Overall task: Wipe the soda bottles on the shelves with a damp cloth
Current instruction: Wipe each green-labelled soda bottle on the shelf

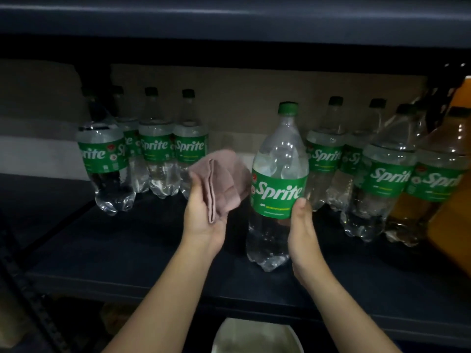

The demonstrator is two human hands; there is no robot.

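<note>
A clear Sprite bottle [276, 184] with a green label and green cap is held just above the front of the dark shelf [142, 250]. My right hand [302, 233] grips its right side at the label's lower edge, thumb on the label. My left hand [204, 215] holds a folded pinkish cloth [224, 182] just left of the bottle, a small gap between cloth and bottle. Several more Sprite bottles stand at the back, one group on the left [155, 151] and one on the right [387, 179].
The upper shelf's front edge [229, 19] hangs low over the bottle tops. An orange-drink bottle [456, 174] stands at the far right. A pale bowl-like container [257, 337] sits below the shelf's front edge. A slotted metal upright [23, 276] runs down the left.
</note>
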